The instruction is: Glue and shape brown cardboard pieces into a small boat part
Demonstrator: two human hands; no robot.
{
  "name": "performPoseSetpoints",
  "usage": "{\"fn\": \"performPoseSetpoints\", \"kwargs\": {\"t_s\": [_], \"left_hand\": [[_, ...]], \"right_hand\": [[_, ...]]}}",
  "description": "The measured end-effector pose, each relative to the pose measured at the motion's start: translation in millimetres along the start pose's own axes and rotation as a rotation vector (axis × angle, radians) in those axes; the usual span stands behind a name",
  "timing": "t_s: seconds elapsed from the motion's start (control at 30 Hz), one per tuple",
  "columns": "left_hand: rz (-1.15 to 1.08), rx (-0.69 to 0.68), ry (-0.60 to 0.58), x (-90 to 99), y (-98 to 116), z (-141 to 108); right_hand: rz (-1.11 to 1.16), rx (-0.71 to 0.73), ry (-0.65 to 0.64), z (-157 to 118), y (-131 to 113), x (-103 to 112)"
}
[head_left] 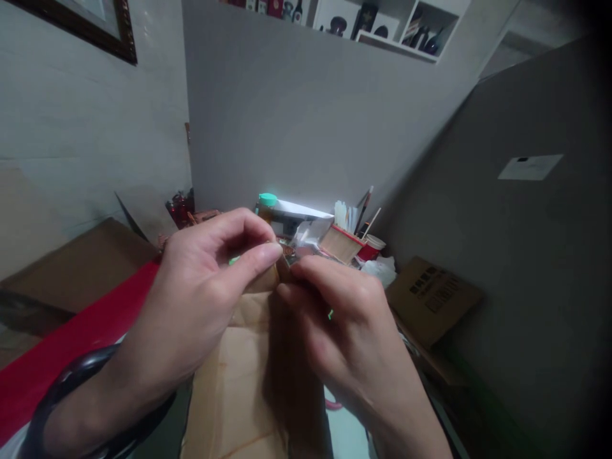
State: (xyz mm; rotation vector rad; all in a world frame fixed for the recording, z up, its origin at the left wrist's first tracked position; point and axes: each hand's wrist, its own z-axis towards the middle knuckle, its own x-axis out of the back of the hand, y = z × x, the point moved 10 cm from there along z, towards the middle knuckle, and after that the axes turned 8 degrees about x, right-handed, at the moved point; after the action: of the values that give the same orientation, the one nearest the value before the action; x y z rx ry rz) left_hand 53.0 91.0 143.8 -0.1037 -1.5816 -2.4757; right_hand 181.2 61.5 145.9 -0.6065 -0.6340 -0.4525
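My left hand (201, 299) and my right hand (344, 325) meet at the top edge of a brown paper bag (248, 382) that stands in front of me. Both pinch the bag's folded top between thumb and fingers, close together and nearly touching. A dark bangle (62, 389) circles my left wrist. Small green spots show between the fingers; what they belong to is hidden. The bag's contents cannot be seen.
Behind the hands a cluttered corner holds a bottle with a green cap (266, 203), a red cup of sticks and straws (356, 239) and crumpled plastic. A red surface (71, 344) runs at left, a cardboard box (430, 296) lies at right. Grey partitions enclose the space.
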Motion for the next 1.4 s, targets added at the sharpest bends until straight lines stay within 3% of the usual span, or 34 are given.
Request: {"fn": "performPoseSetpoints", "kwargs": {"t_s": [0.47, 0.7, 0.8, 0.97, 1.4], "left_hand": [[-0.058, 0.023, 0.039, 13.9, 0.2, 8.8], [-0.052, 0.013, 0.046, 15.4, 1.2, 7.9], [-0.043, -0.007, 0.075, 18.6, 3.2, 6.0], [-0.001, -0.027, 0.115, 23.3, 6.9, 1.3], [-0.020, -0.023, 0.081, 24.6, 8.8, -2.3]], "right_hand": [[0.272, -0.232, 0.067, -9.2, 16.4, 13.9], [0.095, -0.066, -0.068, -2.9, -0.2, 6.7], [0.072, -0.003, -0.028, 0.3, -5.7, 5.9], [0.095, 0.003, -0.010, 1.1, -6.2, 2.3], [0.118, -0.013, -0.026, -0.8, -10.1, -2.1]]}}
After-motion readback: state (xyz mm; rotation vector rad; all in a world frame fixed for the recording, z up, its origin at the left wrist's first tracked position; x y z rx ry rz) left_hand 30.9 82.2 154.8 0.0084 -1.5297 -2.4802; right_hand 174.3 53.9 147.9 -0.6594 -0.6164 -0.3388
